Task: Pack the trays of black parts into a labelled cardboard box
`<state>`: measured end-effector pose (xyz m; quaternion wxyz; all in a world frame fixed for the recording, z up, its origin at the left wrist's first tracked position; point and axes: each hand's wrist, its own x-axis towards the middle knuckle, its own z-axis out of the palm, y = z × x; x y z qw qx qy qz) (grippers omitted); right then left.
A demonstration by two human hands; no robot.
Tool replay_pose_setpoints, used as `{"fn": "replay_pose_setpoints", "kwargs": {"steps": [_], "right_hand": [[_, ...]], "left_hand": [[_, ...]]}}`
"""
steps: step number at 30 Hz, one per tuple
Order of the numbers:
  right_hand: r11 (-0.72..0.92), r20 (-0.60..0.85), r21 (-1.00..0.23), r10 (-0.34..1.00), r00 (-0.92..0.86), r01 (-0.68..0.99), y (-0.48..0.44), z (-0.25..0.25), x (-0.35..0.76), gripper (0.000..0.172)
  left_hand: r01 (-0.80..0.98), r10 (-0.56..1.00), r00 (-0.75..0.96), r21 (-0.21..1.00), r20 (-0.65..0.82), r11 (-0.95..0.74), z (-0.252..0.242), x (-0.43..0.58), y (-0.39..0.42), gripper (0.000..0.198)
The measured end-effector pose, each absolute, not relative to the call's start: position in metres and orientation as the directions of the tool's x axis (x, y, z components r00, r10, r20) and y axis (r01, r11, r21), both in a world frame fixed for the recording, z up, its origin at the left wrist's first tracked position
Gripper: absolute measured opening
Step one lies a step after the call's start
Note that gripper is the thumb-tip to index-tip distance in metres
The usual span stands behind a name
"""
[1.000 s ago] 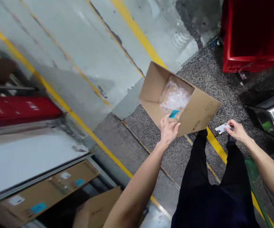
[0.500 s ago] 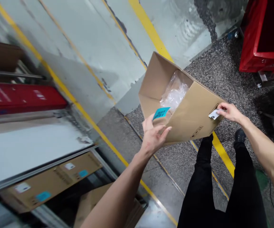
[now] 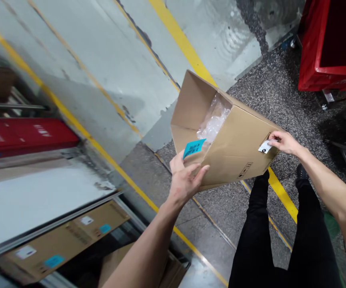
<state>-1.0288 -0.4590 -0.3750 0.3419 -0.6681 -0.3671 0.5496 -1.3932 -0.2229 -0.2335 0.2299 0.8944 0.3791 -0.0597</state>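
An open cardboard box (image 3: 239, 140) is tilted in front of my legs, its open end facing up and left. Crumpled clear plastic (image 3: 213, 124) lies inside it. My left hand (image 3: 186, 176) is closed at the box's near edge, with a blue printed label (image 3: 194, 147) held at its fingers. Whether those fingers also grip the cardboard is partly hidden. On the box's side face, my right hand (image 3: 282, 142) pinches the edge of a white label (image 3: 265, 146) with a black mark. Part of that label lies against the cardboard.
At upper right stands a red bin (image 3: 317, 78) on casters. To the left is a white-topped table (image 3: 47, 200), with a cardboard box (image 3: 71, 236) bearing white and blue labels under it. A red container (image 3: 25, 136) sits beyond. Yellow lines (image 3: 187, 40) cross the floor.
The box and both hands have shifted slightly left and down in view. Both labels stay at the fingers, and the view itself has moved a little.
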Motion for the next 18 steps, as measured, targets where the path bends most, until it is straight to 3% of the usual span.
{"fn": "replay_pose_setpoints", "kwargs": {"steps": [18], "right_hand": [[-0.5,-0.444,-0.846,0.854,0.272,0.187,-0.46,-0.381,-1.044,0.019]], "left_hand": [[0.657,0.598,0.752,0.389,-0.277,-0.646,-0.234,-1.392,-0.213,0.024]]}}
